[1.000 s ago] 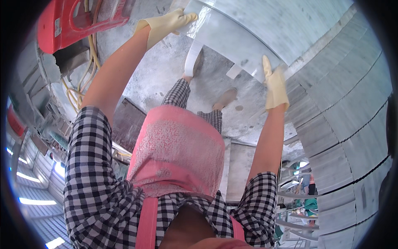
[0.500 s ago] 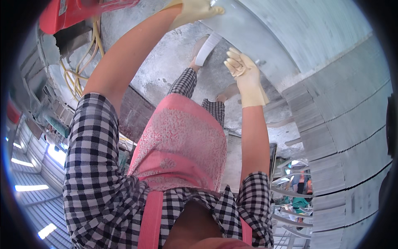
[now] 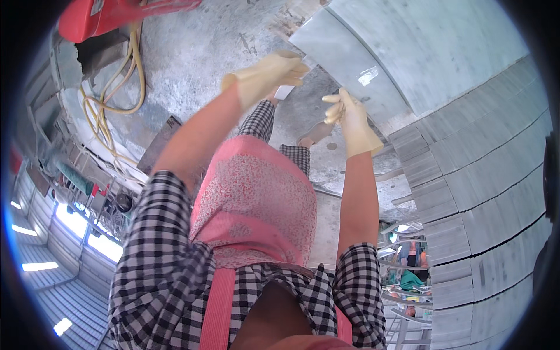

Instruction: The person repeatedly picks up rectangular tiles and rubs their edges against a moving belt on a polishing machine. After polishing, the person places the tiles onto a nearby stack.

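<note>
Currently, head view: left hand [image 3: 271, 73], gloved and blurred, fingers extended, loosely open; no object visible in the grip. It hovers above the floor [image 3: 192, 64], near the left end of the narrow slab [image 3: 350, 52]. Right hand [image 3: 352, 121], also gloved, fingers part-curled and spread; grip slack, nothing held. It is just beside the slab's near edge; contact cannot be judged.

Slab position: top centre, alongside the big slab [image 3: 449, 46], glossy patch on its face. Grey stone blocks [image 3: 466, 175] stand in rows at right.

Upper left: red plastic item [image 3: 116, 14], cut off by the rim; whether a container, and any contents, cannot be told. Yellow hose [image 3: 142, 87] loops below it.
</note>
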Action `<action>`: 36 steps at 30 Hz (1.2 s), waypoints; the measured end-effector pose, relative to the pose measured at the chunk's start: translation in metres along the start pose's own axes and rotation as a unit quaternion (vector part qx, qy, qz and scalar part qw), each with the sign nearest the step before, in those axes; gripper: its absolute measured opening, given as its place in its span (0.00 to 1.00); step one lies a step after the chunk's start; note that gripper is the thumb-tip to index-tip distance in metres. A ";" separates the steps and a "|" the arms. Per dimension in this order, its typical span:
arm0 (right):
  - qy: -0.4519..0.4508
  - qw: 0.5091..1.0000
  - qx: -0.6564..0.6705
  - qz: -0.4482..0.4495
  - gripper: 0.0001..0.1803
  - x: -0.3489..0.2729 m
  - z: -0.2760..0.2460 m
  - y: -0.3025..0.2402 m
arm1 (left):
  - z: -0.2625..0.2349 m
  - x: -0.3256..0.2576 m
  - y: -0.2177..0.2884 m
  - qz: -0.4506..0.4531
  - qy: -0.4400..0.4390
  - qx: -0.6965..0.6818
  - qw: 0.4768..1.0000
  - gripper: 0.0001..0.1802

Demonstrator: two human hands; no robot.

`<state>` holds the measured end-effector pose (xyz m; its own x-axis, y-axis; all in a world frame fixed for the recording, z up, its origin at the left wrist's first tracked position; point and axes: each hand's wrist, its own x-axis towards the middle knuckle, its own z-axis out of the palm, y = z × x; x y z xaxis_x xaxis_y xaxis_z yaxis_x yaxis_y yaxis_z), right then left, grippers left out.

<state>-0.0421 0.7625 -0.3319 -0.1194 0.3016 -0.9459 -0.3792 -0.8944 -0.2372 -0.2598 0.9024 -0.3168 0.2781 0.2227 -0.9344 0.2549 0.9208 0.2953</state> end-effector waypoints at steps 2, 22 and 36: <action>0.020 0.997 -0.077 -0.017 0.27 -0.019 0.008 0.007 | 0.024 0.005 0.007 0.044 -0.038 -0.117 0.991 0.26; 0.343 0.938 0.047 0.008 0.21 -0.269 0.001 0.312 | -0.179 -0.102 0.021 0.167 0.117 0.578 0.790 0.21; 0.456 0.852 0.062 -0.249 0.20 -0.368 0.050 0.433 | -0.084 -0.282 -0.022 0.134 0.154 0.613 0.764 0.25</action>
<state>-0.2086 0.2803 -0.0752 0.8260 0.2009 -0.5266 -0.2757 -0.6709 -0.6884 -0.4219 0.8461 -0.0762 0.2887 0.5889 -0.7549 0.9549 -0.1197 0.2718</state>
